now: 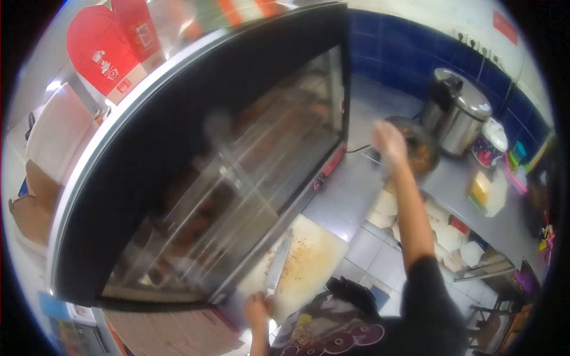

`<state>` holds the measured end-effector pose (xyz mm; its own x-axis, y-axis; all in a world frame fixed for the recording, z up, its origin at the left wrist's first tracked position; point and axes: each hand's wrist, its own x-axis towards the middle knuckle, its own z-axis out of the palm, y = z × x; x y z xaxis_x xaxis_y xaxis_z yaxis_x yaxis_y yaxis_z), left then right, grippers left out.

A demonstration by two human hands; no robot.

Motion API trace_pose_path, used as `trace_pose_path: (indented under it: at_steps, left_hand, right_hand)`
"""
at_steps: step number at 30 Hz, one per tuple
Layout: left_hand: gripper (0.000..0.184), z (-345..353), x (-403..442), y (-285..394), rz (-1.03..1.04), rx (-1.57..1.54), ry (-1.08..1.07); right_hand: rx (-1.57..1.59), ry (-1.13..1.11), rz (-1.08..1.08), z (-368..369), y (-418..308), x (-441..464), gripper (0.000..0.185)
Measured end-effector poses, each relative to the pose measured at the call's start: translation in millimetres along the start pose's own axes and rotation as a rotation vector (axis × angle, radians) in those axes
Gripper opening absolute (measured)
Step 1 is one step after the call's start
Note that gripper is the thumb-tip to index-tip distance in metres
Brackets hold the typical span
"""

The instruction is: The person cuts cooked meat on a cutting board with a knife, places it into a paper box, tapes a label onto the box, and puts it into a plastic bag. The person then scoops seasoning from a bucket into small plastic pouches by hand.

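Observation:
My left hand (257, 310) is low in the view, its fingers closed at the handle end of a knife (278, 264). The blade lies along a pale cutting board (312, 252) strewn with brown crumbs. Stretched far forward, my right hand (389, 142) is at the near left side of a dark round pan (423, 148) with brownish food in it. Motion smears the right fingers, so their grip and anything in them are hidden from me.
A large black-framed glass display case (196, 160) fills the left, with blurred food inside. Red oven mitts (101, 50) sit on top. Behind the pan stands a steel pot (460, 113) on the metal counter (454, 190). Stacked cardboard (169, 329) is low left.

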<state>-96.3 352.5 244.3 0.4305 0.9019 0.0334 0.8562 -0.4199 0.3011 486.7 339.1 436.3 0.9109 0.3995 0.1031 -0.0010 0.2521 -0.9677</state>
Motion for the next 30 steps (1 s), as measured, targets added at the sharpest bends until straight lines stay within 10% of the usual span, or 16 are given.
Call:
trace_pose_path:
  at_steps: [7, 22, 30]
  left_hand:
    - [0.037, 15.0, 9.8, 15.5, 0.024, 0.197, -0.026]
    - [0.035, -8.0, -23.4, 58.1, -0.144, 0.101, -0.113]
    - [0.040, 12.3, -28.9, 93.9, -0.205, -0.344, -0.473]
  right_hand:
    - [-0.399, 0.227, -0.762, 108.0, 70.0, 135.9, 0.024]
    - [-0.049, 0.247, -0.408, 141.9, 47.8, 86.5, 0.029]
    - [-0.183, -0.172, -0.493, 135.6, 54.9, -11.8, 0.026]
